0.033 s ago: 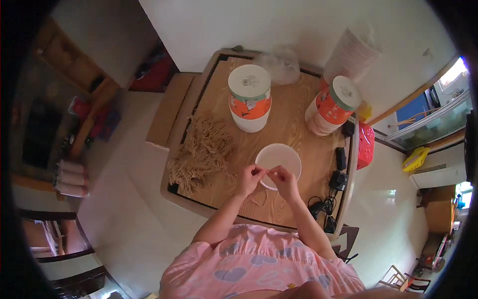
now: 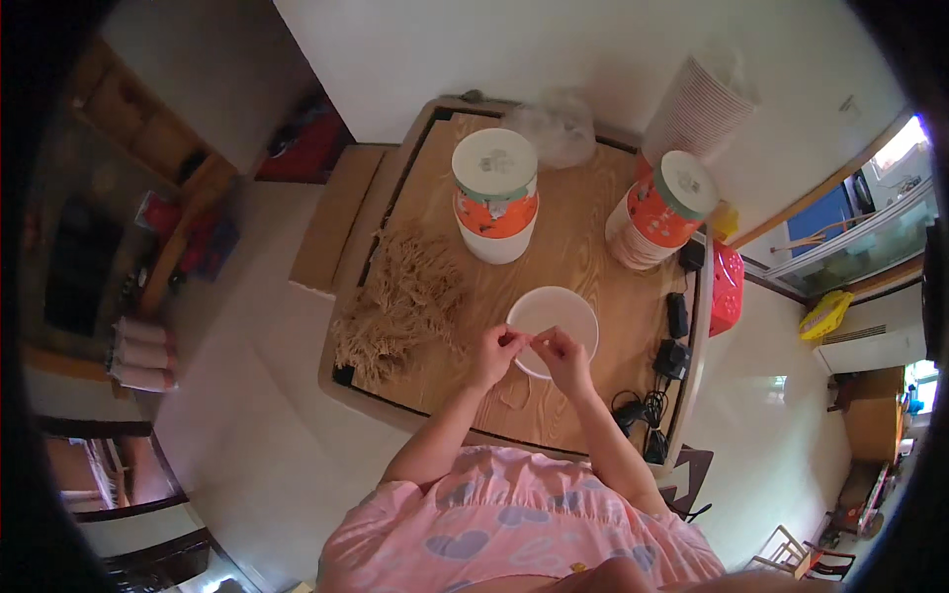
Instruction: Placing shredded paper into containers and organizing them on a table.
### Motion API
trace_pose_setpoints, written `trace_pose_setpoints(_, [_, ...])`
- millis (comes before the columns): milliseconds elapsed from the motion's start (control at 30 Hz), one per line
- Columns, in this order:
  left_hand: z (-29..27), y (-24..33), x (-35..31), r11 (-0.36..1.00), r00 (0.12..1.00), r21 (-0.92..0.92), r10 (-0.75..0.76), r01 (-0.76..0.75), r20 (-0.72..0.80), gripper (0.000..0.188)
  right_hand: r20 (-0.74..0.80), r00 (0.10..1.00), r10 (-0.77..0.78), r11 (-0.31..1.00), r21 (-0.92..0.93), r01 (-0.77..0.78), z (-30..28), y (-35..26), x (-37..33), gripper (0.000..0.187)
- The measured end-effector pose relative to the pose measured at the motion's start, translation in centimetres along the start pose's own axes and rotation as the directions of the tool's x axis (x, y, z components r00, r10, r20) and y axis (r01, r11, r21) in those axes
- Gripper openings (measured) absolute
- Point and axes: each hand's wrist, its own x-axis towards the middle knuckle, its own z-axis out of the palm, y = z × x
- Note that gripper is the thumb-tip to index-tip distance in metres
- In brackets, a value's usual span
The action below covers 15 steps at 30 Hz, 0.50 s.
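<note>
My left hand [image 2: 495,353] and my right hand [image 2: 563,355] meet over the near rim of a white paper bucket [image 2: 556,301], thumbs and fingertips pinched. A thin strand of tan twine [image 2: 515,399] loops below them; its upper end is hidden at my fingers, which appear to hold it. On the left side of the table a tangled heap of tan twine [image 2: 403,301] lies loose. Beyond the open bucket stands a white bucket [image 2: 497,243] with an orange-and-green patterned one [image 2: 496,163] upside down in it.
The wood-grain table [image 2: 563,237] carries another orange bucket on a nested stack [image 2: 660,212] at the right. Behind it rises a tall stack of white buckets [image 2: 700,107]. A clear plastic bag [image 2: 557,128] lies at the back; black adapters and cables [image 2: 652,420] line the right edge.
The loose strand below my hands lies in a slightly different loop. Both hands stay in almost the same place, still pinched.
</note>
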Motion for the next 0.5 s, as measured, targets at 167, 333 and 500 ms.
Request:
trace_pose_setpoints(167, [-1.5,-4.4,3.9,0.996,0.987,0.039,0.089,-0.085,-0.134,0.007,-0.056,0.998,-0.032,0.988,0.149,0.040,2.0,3.5,4.1,0.008])
trace_pose_setpoints(333, [-2.9,-4.1,6.7,0.955,0.970,0.268,0.179,-0.131,-0.163,0.009,-0.144,0.989,0.016,1.000,-0.015,-0.019,2.9,6.5,6.5,0.009])
trace_pose_setpoints(500, [-3.1,-4.1,6.8,0.885,0.979,0.450,0.180,-0.117,-0.098,0.017,-0.136,0.990,0.034,0.999,-0.004,-0.034,3.6,5.8,7.0,0.008])
